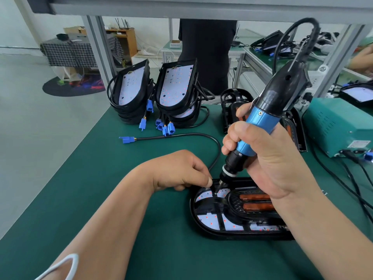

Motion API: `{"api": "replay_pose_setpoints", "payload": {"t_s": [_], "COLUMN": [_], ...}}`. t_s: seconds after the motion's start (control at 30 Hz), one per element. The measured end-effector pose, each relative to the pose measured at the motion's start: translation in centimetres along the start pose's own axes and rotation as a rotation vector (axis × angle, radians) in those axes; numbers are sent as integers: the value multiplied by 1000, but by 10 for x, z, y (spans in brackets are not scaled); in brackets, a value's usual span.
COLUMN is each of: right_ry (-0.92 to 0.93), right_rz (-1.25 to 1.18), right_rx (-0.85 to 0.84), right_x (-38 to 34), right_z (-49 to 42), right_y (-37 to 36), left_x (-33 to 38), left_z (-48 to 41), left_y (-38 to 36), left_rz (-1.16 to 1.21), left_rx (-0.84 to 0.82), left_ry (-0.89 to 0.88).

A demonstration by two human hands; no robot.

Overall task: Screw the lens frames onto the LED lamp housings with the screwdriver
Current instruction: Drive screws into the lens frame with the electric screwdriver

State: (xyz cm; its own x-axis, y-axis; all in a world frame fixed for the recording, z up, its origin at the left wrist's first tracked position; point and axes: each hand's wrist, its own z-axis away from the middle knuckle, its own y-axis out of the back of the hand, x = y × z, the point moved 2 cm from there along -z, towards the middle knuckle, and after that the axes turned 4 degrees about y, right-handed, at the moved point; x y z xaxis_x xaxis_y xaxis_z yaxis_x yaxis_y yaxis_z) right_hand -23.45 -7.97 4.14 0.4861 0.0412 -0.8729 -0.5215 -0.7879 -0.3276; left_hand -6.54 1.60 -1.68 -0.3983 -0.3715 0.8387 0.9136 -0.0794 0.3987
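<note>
Bit set at the lamp's left end
The right hand (268, 158) grips the blue-and-black electric screwdriver (262, 122), its bit (219, 187) down on the black plastic lens frame (214, 205) of the black oval LED lamp housing (203, 229). The housing lies lengthwise, left to right, near the green table's (121, 178) front edge. The left hand (181, 170), curled, pinches just beside the bit; whether it holds a screw, I cannot tell

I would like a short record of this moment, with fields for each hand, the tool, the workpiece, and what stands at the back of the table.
right hand: grips the screwdriver, tilted, bit down
left hand: fingers curled, tips beside the bit; any screw is too small to tell
workpiece: lamp housing flat on the green mat, lens frame lying in it
bit position: at the housing's far edge, near its left end
back of table: two stacks of housings with blue connectors
right side: teal power box
</note>
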Motion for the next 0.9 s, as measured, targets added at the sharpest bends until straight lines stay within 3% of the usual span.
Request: {"api": "replay_pose_setpoints", "payload": {"t_s": [0.33, 0.6, 0.67, 0.8, 0.9], "right_ry": [90, 208, 229, 223, 214], "right_rz": [124, -111, -185, -236, -286], "right_rx": [-145, -96, -53, 134, 223], "right_x": [1, -10, -12, -5, -4], "right_z": [2, 9, 10, 10, 8], "right_y": [-1, 4, 5, 10, 16], "left_x": [0, -1, 0, 0, 2], "left_z": [0, 1, 1, -8, -12], "left_y": [1, 0, 0, 3, 0], "left_rz": [-9, 96, 206, 556, 682], "left_rx": [-12, -74, -107, 52, 96], "left_ry": [8, 45, 40, 74, 29]}}
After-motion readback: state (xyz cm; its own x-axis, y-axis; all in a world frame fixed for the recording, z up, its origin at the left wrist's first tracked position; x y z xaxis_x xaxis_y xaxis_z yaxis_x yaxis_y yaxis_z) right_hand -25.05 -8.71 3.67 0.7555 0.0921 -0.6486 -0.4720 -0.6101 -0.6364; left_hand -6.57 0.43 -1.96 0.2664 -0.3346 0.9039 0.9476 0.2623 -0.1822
